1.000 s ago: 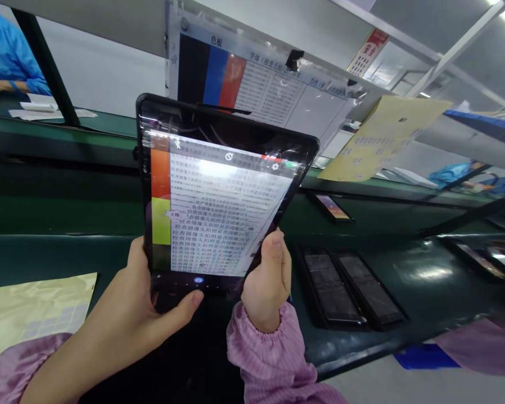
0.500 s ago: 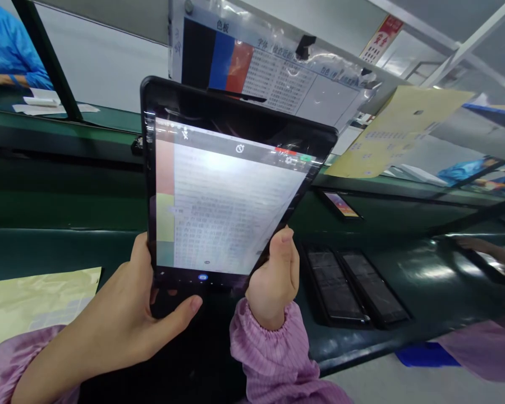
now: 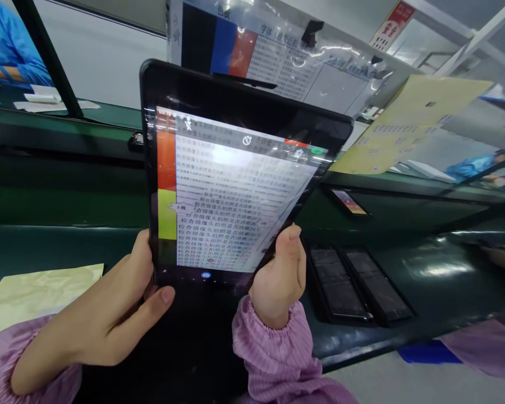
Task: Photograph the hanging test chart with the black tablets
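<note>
A black tablet [image 3: 231, 191] is held up, tilted, above the dark green bench. Its lit screen shows a camera picture of rows of printed text, with orange and yellow patches at the left. My left hand [image 3: 113, 314] grips the lower left edge, fingers going behind the tablet and thumb near the lower corner. On the lower right edge, my right hand [image 3: 280, 275] is closed, its thumb up along the frame. Behind the tablet hangs a plastic-covered test chart [image 3: 286, 73] with black, blue and red blocks and lines of print, partly hidden.
Two dark tablets [image 3: 340, 283] lie side by side on the bench [image 3: 437, 264] at right. Farther back is a device with a lit screen [image 3: 349, 202]. Yellow sheets [image 3: 408, 123] hang at right; another yellow paper [image 3: 37, 292] lies left. A co-worker's blurred hand [image 3: 503, 261] is at far right.
The screen picture has gone from pale and blurred to sharp, with stronger colours. My left thumb has drawn back left from the tablet's lower edge. The co-worker's hand has shifted.
</note>
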A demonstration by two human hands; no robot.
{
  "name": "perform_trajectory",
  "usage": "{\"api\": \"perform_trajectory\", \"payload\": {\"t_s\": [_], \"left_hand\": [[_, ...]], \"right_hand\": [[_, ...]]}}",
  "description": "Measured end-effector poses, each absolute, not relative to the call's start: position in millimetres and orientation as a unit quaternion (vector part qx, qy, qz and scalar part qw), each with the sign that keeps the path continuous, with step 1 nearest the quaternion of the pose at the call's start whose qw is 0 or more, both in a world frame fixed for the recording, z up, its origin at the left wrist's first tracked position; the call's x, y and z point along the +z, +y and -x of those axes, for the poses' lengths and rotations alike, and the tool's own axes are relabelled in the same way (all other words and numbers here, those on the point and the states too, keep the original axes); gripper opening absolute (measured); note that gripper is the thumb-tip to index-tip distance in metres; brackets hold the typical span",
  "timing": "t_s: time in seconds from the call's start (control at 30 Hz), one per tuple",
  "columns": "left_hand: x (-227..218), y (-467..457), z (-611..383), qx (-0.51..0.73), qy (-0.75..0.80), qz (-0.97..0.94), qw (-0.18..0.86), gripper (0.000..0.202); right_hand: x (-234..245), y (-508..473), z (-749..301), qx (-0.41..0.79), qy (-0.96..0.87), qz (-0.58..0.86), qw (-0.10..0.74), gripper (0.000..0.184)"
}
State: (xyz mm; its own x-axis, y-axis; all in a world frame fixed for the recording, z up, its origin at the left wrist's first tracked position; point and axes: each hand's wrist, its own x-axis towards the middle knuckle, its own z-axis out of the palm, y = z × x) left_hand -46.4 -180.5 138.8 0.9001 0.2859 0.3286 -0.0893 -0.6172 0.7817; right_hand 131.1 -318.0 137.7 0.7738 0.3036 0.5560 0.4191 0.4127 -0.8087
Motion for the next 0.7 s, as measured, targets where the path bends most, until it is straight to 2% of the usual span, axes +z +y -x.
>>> {"api": "perform_trajectory", "payload": {"t_s": [0.1,0.17,0.27,0.37,0.53,0.7], "left_hand": [[140.6,-173.4,46.4,0.184,0.022,-0.895,0.406,0.02],[139.5,-170.8,46.4,0.174,0.027,-0.889,0.424,0.016],[135.5,-169.5,47.4,0.141,0.045,-0.869,0.472,0.012],[137.3,-170.1,46.8,0.158,0.031,-0.872,0.463,0.009],[153.4,-173.6,39.7,0.205,-0.04,-0.893,0.399,0.017],[149.8,-171.6,40.2,0.214,-0.028,-0.882,0.418,0.023]], "right_hand": [[131.9,-317.2,-133.0,-0.062,-0.336,0.53,0.776,0.043],[129.6,-317.1,-133.5,-0.075,-0.331,0.535,0.774,0.041],[130.0,-317.0,-133.3,-0.076,-0.326,0.561,0.757,0.048],[133.0,-316.6,-132.9,-0.073,-0.332,0.581,0.74,0.054],[137.1,-317.1,-132.1,-0.053,-0.334,0.572,0.747,0.053],[141.9,-319.0,-131.3,-0.029,-0.335,0.59,0.735,0.057]]}}
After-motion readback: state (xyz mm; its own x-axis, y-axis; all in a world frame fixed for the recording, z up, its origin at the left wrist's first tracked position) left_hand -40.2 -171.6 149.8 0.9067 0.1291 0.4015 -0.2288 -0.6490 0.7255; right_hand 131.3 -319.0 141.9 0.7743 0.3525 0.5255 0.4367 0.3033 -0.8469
